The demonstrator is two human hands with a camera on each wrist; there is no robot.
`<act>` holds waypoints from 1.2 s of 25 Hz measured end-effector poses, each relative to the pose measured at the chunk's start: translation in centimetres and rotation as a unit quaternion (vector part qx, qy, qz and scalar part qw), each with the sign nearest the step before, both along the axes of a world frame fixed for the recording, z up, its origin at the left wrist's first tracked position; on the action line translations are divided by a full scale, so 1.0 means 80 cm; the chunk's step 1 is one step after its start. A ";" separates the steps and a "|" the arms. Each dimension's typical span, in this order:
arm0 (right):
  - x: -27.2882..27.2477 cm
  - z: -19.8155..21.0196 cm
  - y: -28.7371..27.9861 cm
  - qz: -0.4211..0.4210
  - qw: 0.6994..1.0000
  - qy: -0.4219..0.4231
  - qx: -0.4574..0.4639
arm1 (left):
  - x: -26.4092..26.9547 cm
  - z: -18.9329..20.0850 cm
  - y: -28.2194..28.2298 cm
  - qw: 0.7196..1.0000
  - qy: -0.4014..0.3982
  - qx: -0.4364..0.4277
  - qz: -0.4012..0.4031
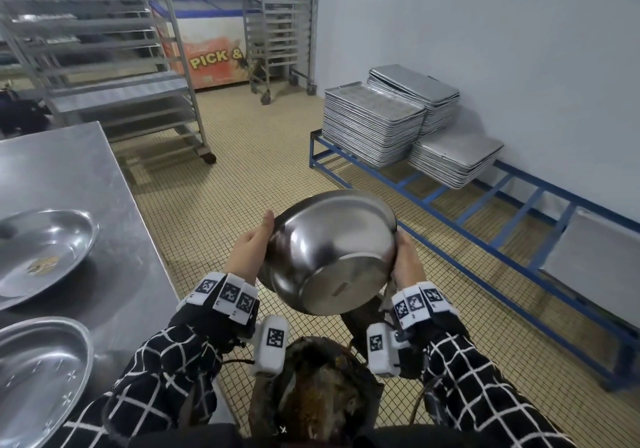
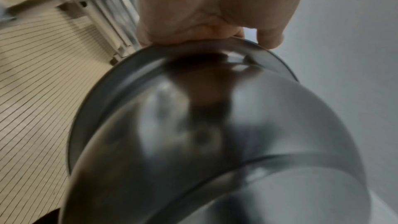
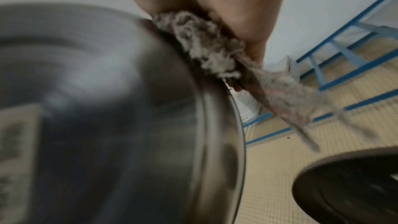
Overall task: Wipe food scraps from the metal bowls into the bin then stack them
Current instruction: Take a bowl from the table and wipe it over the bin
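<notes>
The person holds one metal bowl (image 1: 330, 253) in the air with both hands, above the tiled floor (image 1: 242, 157) and just beyond the bin (image 1: 311, 388). The bowl is turned over and tilted, so its flat bottom faces the head camera and its opening looks away and down.

The left hand (image 1: 249, 250) takes the bowl at its left rim. In the left wrist view the fingers (image 2: 269, 38) go over the edge of the rim, so this grip is closed on the bowl.

The right hand (image 1: 408, 260) is at the right rim. In the right wrist view it holds a grey cloth (image 3: 204, 47), bunched between the palm and the rim of the bowl, and one end of the cloth hangs down free. This grip is closed on the cloth and presses it against the bowl.

The bin stands on the floor directly in front of the person, below the wrists. It is dark and dirty inside, with brown scraps.

On the steel bench (image 1: 86, 170) at the left lie two more bowls, wide and shallow, both with the opening up. The far bowl (image 1: 41, 253) has a few scraps at its bottom. The near bowl (image 1: 38, 378) is apart from it, closer to the person.

Against the wall at the right, stacks of metal trays (image 1: 374, 125) rest on a low blue frame (image 1: 485, 205).
</notes>
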State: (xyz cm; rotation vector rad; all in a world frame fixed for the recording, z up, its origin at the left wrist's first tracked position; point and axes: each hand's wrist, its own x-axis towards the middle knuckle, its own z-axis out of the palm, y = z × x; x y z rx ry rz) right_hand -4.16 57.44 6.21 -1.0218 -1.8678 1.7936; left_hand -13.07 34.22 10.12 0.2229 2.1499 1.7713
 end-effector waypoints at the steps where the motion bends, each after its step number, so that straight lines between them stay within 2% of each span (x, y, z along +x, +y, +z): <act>1: 0.007 -0.002 0.002 0.002 1.000 -0.001 -0.008 | -0.001 -0.004 -0.001 1.000 -0.009 0.013 0.001; 4: 0.021 -0.005 0.005 0.026 0.996 -0.006 0.082 | -0.001 -0.024 -0.002 1.000 -0.006 0.014 0.005; 9: 0.019 -0.007 0.014 0.044 0.972 -0.013 0.230 | 0.001 -0.036 -0.008 0.993 0.070 -0.079 -0.051; 11: 0.012 0.012 0.010 0.093 0.945 -0.015 0.314 | 0.008 -0.026 -0.002 0.987 0.082 -0.099 -0.094; 14: 0.000 0.031 -0.006 0.160 0.888 -0.012 0.431 | 0.019 -0.007 0.012 0.968 0.143 -0.149 -0.144; 16: 0.000 0.035 -0.016 0.148 0.881 0.014 0.450 | 0.023 0.000 0.020 0.958 0.190 -0.156 -0.150; 17: 0.003 0.034 -0.020 0.120 0.894 0.031 0.431 | 0.024 0.002 0.022 0.955 0.205 -0.162 -0.144; 19: 0.010 0.033 -0.027 0.029 0.946 0.032 0.321 | 0.026 0.004 0.026 0.948 0.231 -0.182 -0.124; 21: 0.008 0.033 -0.021 -0.034 0.985 -0.039 0.165 | 0.027 0.006 0.031 0.937 0.264 -0.206 -0.099; 22: 0.002 0.032 -0.014 -0.031 0.995 -0.078 0.062 | 0.028 0.005 0.034 0.927 0.286 -0.224 -0.095; 23: -0.001 0.034 -0.007 -0.011 0.994 -0.094 -0.060 | 0.030 0.004 0.037 0.912 0.312 -0.247 -0.097; 24: -0.005 0.034 0.002 0.014 0.980 -0.094 -0.178 | 0.030 0.002 0.039 0.895 0.340 -0.270 -0.104; 25: -0.008 0.036 0.013 0.032 0.962 -0.097 -0.254 | 0.031 0.002 0.041 0.876 0.370 -0.285 -0.116; 27: -0.007 0.044 0.031 0.050 0.958 -0.118 -0.257 | 0.030 0.005 0.043 0.850 0.419 -0.289 -0.137; 30: 0.000 0.067 0.029 0.098 0.973 -0.183 -0.101 | 0.026 0.013 0.045 0.844 0.457 -0.231 -0.159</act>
